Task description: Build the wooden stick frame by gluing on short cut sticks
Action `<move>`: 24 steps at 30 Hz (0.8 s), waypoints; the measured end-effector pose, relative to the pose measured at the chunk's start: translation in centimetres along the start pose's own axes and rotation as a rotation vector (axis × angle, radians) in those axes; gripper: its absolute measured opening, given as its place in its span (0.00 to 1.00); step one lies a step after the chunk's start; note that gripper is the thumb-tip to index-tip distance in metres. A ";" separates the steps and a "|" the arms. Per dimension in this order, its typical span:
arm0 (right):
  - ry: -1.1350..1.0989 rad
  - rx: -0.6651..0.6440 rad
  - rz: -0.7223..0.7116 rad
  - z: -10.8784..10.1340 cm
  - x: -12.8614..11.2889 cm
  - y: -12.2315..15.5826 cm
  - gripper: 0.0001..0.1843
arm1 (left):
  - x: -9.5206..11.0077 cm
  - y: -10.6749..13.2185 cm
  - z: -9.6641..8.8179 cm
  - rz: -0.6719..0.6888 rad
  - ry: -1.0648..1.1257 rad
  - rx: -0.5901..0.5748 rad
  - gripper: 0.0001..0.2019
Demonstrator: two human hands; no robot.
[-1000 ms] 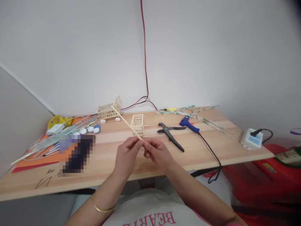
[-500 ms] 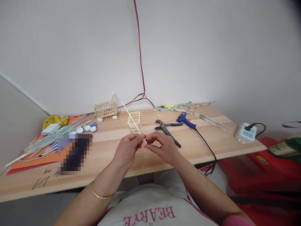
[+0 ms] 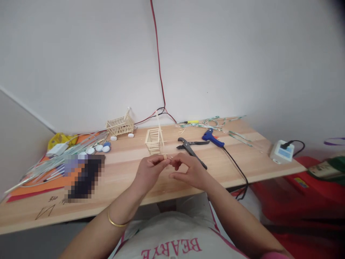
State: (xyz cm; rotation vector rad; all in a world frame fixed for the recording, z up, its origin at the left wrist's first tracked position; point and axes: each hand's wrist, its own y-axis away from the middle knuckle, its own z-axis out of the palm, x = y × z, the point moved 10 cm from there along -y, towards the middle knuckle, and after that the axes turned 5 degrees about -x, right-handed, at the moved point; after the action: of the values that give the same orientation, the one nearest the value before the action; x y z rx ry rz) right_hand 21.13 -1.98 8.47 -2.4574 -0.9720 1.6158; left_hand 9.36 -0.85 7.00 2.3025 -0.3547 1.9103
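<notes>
My left hand (image 3: 152, 171) is closed in a pinch on a thin wooden stick (image 3: 161, 131), which rises away from me past a small frame. Short stick ends show at its fingertips; whether they belong to one stick or two I cannot tell. Close beside them is my right hand (image 3: 187, 169), its index fingertip near the stick ends and its thumb held apart below. Just beyond the hands stands the open box frame (image 3: 153, 142) made of pale sticks. Black cutting pliers (image 3: 191, 149) lie right of it.
A finished-looking stick cart (image 3: 120, 126) on white wheels stands at the back left. Bottle caps (image 3: 99, 148) and a pile of sticks and tubes (image 3: 72, 154) lie left. Rightward are a blue glue gun (image 3: 212, 137), a yellow-handled screwdriver (image 3: 192, 122) and a white power box (image 3: 282, 151).
The long stick has swung to a more upright slant, its far end shifting right. My right thumb and fingers have parted from the stick's near end.
</notes>
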 end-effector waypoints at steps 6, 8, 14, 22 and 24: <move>0.001 -0.043 0.036 -1.1 0.0 -1.3 0.05 | 1.3 -0.6 1.2 0.183 -0.381 -0.092 0.12; 0.078 -0.112 0.045 -0.5 0.1 -1.7 0.05 | 0.9 -0.7 1.3 0.233 -0.431 -0.081 0.12; 0.353 -0.208 0.060 1.7 1.4 -1.7 0.05 | -2.6 -0.7 1.5 0.257 -0.471 -0.096 0.11; 0.349 -0.249 0.117 3.7 3.6 -0.9 0.05 | -5.4 -0.4 1.9 0.200 -0.582 -0.147 0.09; 0.355 -0.254 0.109 3.8 3.4 -0.9 0.05 | -5.4 -0.4 1.9 0.196 -0.593 -0.144 0.09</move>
State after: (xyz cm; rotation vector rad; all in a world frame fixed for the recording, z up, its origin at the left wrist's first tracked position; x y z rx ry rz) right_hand 18.42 -0.57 4.30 -2.8740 -1.0542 1.0743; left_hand 10.33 -0.42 1.36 2.7683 -0.7713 1.1673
